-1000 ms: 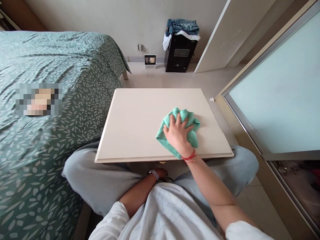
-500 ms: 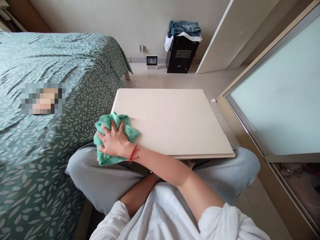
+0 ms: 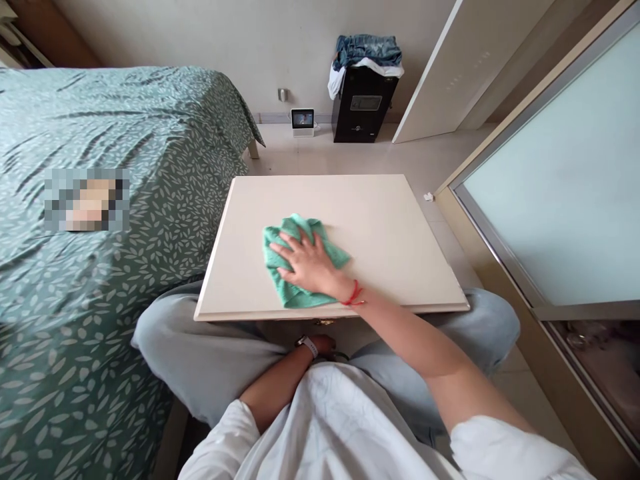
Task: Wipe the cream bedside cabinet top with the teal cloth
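Observation:
A green cloth (image 3: 280,273) lies crumpled on the cream tabletop (image 3: 380,213), left of its middle and close to the front edge. Spread flat on the cloth is my right hand (image 3: 309,263), its fingers apart and pointing left and forward; a red string bracelet circles the wrist. My left hand (image 3: 326,345) rests low in front of my lap, below the table's front edge, with a watch on the wrist. Its fingers are mostly hidden, so their pose cannot be made out.
A bed (image 3: 190,147) with a green leaf-patterned cover stands at the left. Beyond the table are a small screen (image 3: 303,122) and a black cabinet (image 3: 360,110) topped with folded jeans (image 3: 367,51). A glass-panelled sliding door (image 3: 565,180) runs along the right.
My right hand and the green cloth have moved right from the table's left edge toward its middle. More of my left hand and its watch now shows.

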`<action>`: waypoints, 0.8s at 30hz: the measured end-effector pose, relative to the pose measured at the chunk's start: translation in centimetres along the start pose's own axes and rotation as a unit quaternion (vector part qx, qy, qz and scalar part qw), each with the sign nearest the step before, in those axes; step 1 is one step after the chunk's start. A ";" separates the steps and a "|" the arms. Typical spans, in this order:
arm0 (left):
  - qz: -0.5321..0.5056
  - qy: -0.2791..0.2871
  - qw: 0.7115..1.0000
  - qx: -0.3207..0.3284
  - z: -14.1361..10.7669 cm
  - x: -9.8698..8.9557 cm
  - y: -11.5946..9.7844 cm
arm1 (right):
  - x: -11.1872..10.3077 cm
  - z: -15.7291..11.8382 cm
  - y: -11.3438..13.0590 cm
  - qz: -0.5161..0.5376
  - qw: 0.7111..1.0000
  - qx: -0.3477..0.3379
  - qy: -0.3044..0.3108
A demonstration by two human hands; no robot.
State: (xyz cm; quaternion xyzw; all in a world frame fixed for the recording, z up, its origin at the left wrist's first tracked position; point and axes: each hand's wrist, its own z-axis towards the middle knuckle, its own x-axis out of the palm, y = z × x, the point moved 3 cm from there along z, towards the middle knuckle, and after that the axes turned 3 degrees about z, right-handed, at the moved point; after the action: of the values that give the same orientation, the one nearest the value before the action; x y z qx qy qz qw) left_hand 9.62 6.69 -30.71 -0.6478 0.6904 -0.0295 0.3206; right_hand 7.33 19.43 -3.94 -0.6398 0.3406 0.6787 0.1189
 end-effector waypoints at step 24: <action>-0.002 0.005 1.000 -0.003 0.2 0.0 0.0 | -0.1 -13.0 -8.9 -0.080 0.870 0.439 -0.208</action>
State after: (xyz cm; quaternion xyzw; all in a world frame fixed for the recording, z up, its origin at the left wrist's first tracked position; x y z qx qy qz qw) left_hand 9.73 6.75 -30.87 -0.6501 0.6909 -0.0315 0.3149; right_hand 22.90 18.06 -5.93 -0.3908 0.5190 0.5644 0.5092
